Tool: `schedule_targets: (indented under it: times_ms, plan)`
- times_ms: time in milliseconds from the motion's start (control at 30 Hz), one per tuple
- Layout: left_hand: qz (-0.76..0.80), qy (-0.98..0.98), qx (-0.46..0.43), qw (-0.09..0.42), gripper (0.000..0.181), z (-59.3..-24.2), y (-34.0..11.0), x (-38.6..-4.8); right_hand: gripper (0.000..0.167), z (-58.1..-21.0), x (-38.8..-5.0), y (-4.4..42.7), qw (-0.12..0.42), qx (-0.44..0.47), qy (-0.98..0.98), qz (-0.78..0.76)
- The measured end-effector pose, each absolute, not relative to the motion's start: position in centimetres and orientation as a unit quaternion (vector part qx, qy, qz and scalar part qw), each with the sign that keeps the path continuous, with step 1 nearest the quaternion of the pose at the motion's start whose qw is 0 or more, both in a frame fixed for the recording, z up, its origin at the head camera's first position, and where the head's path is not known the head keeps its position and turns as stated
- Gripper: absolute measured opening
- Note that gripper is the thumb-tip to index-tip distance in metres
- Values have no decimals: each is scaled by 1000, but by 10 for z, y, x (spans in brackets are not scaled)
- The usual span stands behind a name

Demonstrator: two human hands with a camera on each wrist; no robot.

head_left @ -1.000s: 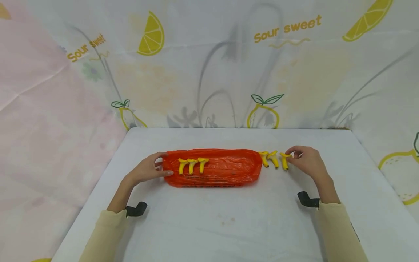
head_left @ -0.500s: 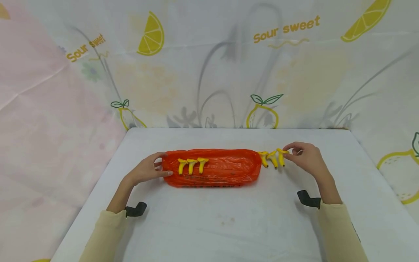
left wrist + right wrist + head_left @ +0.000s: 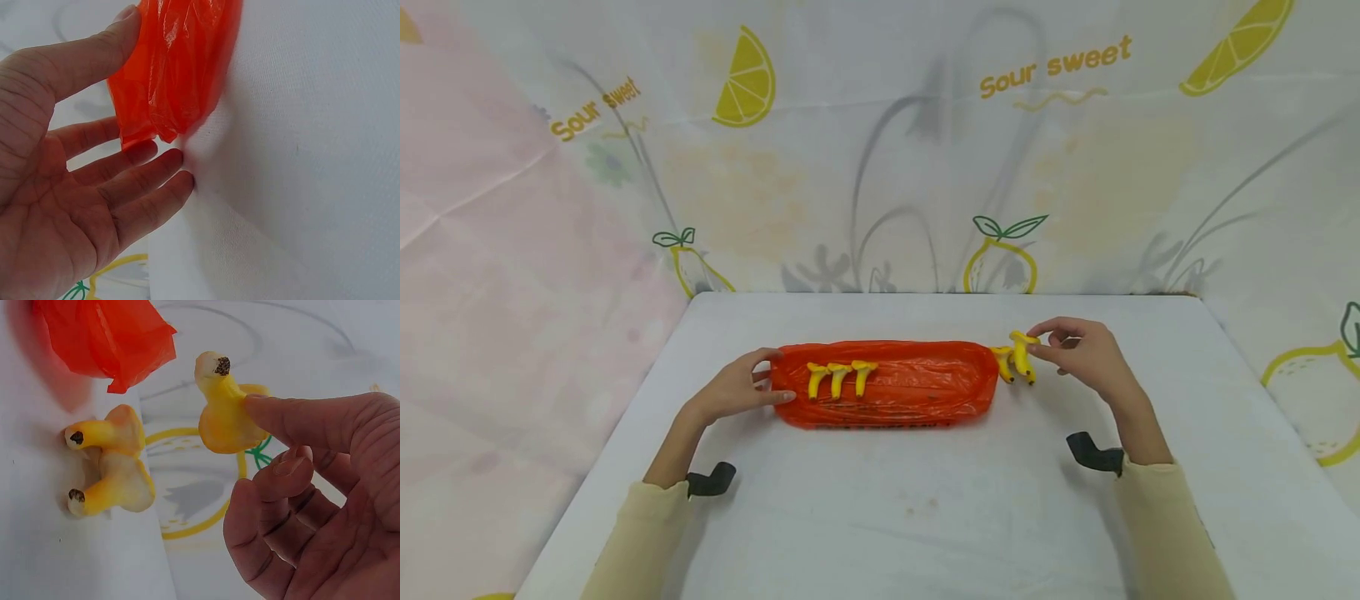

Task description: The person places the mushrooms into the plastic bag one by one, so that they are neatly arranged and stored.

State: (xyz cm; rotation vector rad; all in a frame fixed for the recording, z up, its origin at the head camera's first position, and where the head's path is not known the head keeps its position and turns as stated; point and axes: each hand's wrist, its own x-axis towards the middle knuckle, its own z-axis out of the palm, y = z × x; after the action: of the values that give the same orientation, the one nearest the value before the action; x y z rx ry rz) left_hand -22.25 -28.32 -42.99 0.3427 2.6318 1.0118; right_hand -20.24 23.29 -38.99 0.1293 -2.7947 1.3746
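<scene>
The left hand (image 3: 730, 390) rested at the left end of the red plastic bag (image 3: 932, 383), thumb over the near side, fingers loosely spread on the far side. Through my right wrist camera I saw the right hand (image 3: 312, 487) pinching a yellow mushroom-shaped piece (image 3: 220, 415) between thumb and forefinger, its dark stem tip turned towards the lens. That piece hung raised, just past the bag's right end, near two more pieces (image 3: 103, 434) lying side by side on the white table (image 3: 880, 517). On the bag, nearer its left end, I made out a row of three similar pieces (image 3: 837, 383).
</scene>
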Motion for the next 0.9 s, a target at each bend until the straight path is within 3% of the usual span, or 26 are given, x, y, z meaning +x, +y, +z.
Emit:
schedule_targets:
  times_ms: [900]
  plan:
    - [356, 915, 119, 149, 83, -428, -283, -222, 26, -392, -220, 180, -33, 78, -853, 516]
